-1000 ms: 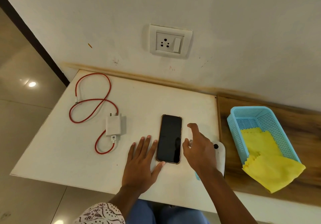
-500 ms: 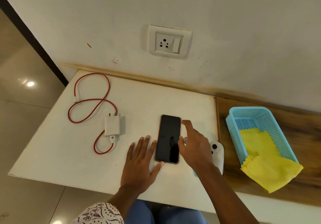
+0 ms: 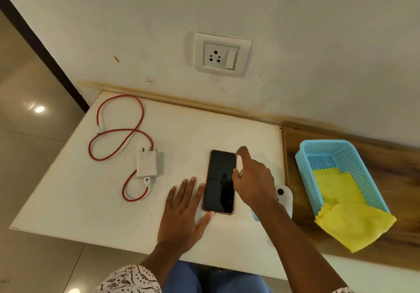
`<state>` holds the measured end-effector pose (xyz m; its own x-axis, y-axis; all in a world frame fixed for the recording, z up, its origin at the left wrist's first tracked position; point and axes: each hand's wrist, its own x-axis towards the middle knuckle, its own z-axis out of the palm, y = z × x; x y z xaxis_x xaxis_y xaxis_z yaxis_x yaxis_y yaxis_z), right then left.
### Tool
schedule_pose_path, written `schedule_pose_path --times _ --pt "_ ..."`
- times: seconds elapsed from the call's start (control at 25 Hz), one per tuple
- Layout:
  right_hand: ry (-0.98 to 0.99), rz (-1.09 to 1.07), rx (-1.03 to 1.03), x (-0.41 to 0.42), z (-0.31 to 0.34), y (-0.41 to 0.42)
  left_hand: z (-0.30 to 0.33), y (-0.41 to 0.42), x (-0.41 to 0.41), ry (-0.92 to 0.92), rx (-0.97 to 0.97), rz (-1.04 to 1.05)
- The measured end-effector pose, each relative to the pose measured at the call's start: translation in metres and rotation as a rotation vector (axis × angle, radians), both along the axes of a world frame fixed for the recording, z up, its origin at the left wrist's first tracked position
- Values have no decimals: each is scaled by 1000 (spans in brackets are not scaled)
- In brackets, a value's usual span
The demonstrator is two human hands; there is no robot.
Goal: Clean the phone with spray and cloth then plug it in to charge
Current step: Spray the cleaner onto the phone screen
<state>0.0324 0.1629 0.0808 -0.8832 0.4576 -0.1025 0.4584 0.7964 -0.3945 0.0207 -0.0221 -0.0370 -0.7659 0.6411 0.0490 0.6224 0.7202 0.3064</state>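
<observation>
The phone [image 3: 220, 181] is lying face up near the white table's [image 3: 68, 201] front edge. The left hand [image 3: 184, 215] is resting flat beside it, fingers straight, thumb touching the phone's near corner. The right hand [image 3: 252, 179] is gripping a small white spray bottle [image 3: 239, 163] over the phone's right edge. The charger [image 3: 147, 164] with its red cable [image 3: 118, 131] is sitting toward the left edge. A blue basket [image 3: 327, 147] holding a yellow cloth [image 3: 350, 215] is resting on the wooden surface [image 3: 386, 156] to the right. A wall socket [image 3: 221, 55] is facing the table's back edge.
</observation>
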Motion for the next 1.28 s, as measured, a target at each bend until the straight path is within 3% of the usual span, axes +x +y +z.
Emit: schedule_pose_path --times 0.24,0.56,0.84,1.28 --pt "-77 38 -41 -1 -1 0 0 0 -1 -4 -16 -1" --pt "422 -223 -217 -26 24 44 1 0 0 -17 -15 4" --pt "451 -312 -208 -26 3 94 0 -1 0 -14 -21 5" --pt "480 -435 -232 -26 -2 104 1 -1 0 -8 -35 -5"
